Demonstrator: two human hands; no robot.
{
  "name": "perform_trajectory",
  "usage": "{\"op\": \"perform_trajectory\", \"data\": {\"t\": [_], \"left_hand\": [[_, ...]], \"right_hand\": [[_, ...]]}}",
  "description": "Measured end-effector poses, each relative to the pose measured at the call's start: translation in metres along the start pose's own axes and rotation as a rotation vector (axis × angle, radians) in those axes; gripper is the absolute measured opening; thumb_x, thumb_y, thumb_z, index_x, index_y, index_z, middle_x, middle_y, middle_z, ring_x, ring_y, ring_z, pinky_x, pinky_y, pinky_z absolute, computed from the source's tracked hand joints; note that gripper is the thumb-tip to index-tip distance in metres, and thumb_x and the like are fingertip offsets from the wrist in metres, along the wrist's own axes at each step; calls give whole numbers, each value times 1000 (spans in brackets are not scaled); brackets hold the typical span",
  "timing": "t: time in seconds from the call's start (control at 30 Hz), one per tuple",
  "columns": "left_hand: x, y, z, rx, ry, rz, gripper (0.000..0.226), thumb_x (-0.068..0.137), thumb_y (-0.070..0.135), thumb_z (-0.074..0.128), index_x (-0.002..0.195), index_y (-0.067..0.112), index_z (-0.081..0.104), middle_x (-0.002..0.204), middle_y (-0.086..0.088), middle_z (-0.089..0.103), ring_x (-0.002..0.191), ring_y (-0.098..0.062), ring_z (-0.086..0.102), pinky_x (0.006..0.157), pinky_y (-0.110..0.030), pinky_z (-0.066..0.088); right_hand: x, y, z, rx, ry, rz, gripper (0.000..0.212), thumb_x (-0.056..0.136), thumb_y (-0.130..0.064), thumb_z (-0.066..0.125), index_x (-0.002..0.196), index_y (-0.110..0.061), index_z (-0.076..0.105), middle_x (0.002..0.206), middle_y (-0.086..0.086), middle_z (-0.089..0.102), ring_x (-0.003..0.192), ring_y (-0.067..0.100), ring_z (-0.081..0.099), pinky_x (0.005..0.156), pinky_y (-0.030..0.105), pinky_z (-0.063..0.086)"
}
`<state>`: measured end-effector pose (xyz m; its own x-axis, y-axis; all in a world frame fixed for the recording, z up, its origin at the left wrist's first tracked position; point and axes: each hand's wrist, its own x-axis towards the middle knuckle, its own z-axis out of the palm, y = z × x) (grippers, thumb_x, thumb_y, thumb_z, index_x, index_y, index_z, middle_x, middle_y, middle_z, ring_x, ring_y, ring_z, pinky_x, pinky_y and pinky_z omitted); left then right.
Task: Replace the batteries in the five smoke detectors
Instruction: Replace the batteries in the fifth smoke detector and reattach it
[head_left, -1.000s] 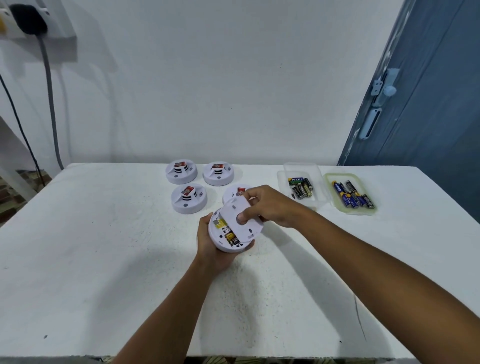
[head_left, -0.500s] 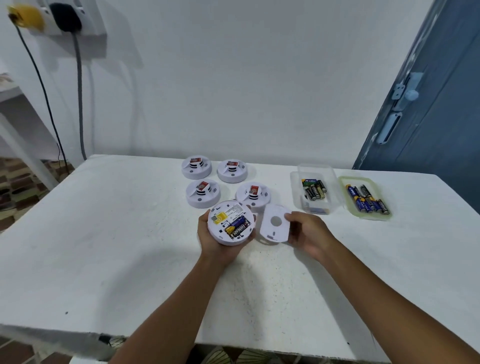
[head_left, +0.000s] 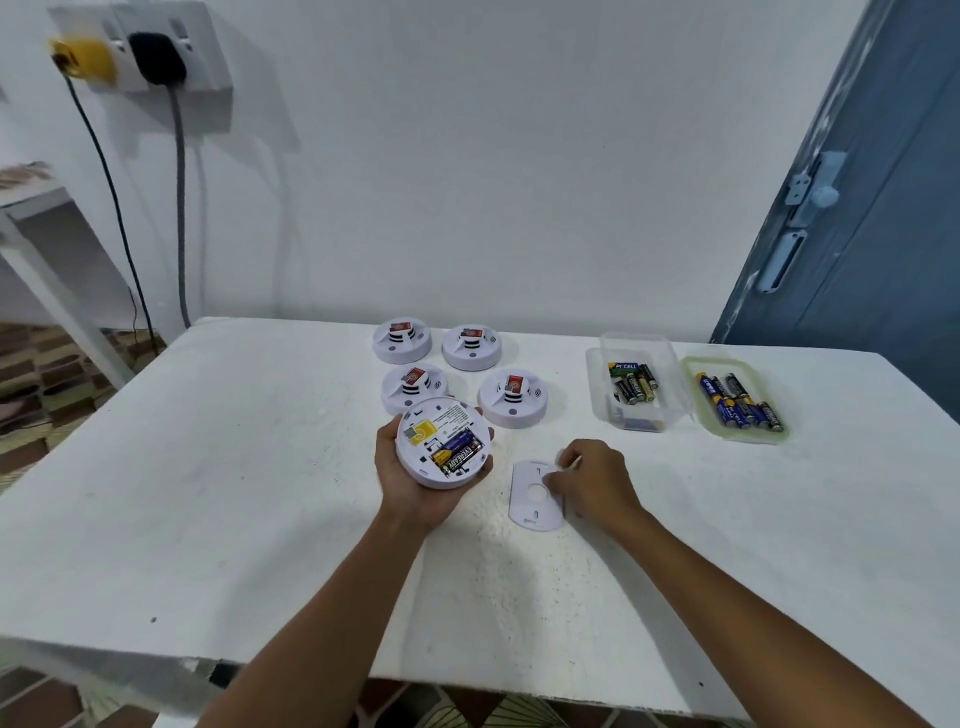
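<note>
My left hand (head_left: 410, 493) holds a white smoke detector (head_left: 431, 434) upside down above the table, so its back faces me. Two batteries (head_left: 457, 451) sit in its exposed compartment. The round white back cover (head_left: 531, 500) lies flat on the table just right of it. My right hand (head_left: 595, 478) rests on the cover's right edge, fingertips pinching it. Several more detectors stand face up behind, the nearest ones at the left (head_left: 413, 387) and at the right (head_left: 513, 399).
A clear plastic box (head_left: 675, 400) with several batteries stands at the right rear of the white table (head_left: 260, 467). Beside it a green-rimmed lid (head_left: 693, 371) carries several blue batteries. Behind is a wall with a socket and cables; a blue door is at the right.
My right hand lifted the back cover off the detector, carried it right and lowered it flat onto the table. The left hand tilted the detector's back toward me.
</note>
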<state>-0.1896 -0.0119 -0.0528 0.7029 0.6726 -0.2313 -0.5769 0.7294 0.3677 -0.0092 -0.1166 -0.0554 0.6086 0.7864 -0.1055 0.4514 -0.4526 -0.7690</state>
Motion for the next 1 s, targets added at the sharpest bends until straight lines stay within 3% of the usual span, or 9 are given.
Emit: {"op": "perform_trajectory", "data": {"t": [0.07, 0.17, 0.3, 0.4, 0.6, 0.73, 0.87, 1.0], "left_hand": [[3, -2, 0, 27, 0, -3, 56, 83, 53, 41, 121, 15, 55, 112, -13, 62, 100, -32, 59, 84, -40, 46], [8, -6, 6, 63, -2, -20, 57, 83, 54, 42, 125, 16, 52, 115, -13, 61, 102, -32, 58, 84, -41, 48], [18, -17, 21, 91, -29, -15, 57, 74, 51, 52, 114, 12, 63, 114, -15, 61, 101, -35, 58, 83, -43, 48], [36, -32, 46, 136, -69, -36, 57, 75, 51, 49, 110, 9, 65, 114, -16, 63, 101, -36, 59, 82, -41, 47], [80, -81, 107, 157, -143, -52, 58, 75, 50, 44, 116, 12, 58, 114, -18, 64, 105, -38, 56, 80, -43, 49], [117, -127, 153, 167, -172, -77, 50, 79, 47, 42, 111, 13, 60, 110, -17, 64, 96, -37, 61, 80, -44, 50], [152, -167, 180, 183, -163, -96, 50, 86, 48, 34, 112, 15, 60, 111, -16, 64, 103, -37, 55, 80, -42, 48], [182, -200, 192, 179, -151, -72, 53, 88, 51, 33, 118, 15, 58, 117, -17, 61, 106, -35, 54, 81, -43, 49]], "right_hand": [[-2, 0, -1, 5, 2, 5, 19, 74, -16, 76, 79, -3, 63, 75, 7, 63, 60, 22, 58, 58, 34, 50], [-5, 0, -6, 93, -25, 30, 15, 81, -17, 71, 80, -3, 64, 71, 9, 64, 45, 20, 55, 42, 25, 45], [-5, -5, -28, 180, -44, 26, 10, 84, -12, 66, 81, -3, 63, 66, 8, 62, 50, 21, 56, 41, 24, 44], [3, -9, -60, 252, -16, -20, 7, 86, -10, 64, 84, -4, 62, 69, 9, 63, 51, 18, 57, 40, 22, 42], [32, 5, -135, 338, 53, -80, 5, 86, -4, 63, 85, -8, 65, 72, 4, 63, 52, 18, 59, 41, 23, 43], [56, 28, -185, 345, 53, -68, 3, 85, -4, 64, 87, -6, 65, 66, 2, 61, 51, 15, 59, 44, 24, 45], [82, 49, -222, 351, 64, -78, 3, 84, -7, 65, 86, -8, 66, 67, 1, 63, 50, 13, 59, 49, 25, 49], [103, 69, -250, 375, 87, -149, 11, 82, -8, 67, 82, -20, 68, 80, -3, 66, 67, 14, 63, 59, 28, 51]]}}
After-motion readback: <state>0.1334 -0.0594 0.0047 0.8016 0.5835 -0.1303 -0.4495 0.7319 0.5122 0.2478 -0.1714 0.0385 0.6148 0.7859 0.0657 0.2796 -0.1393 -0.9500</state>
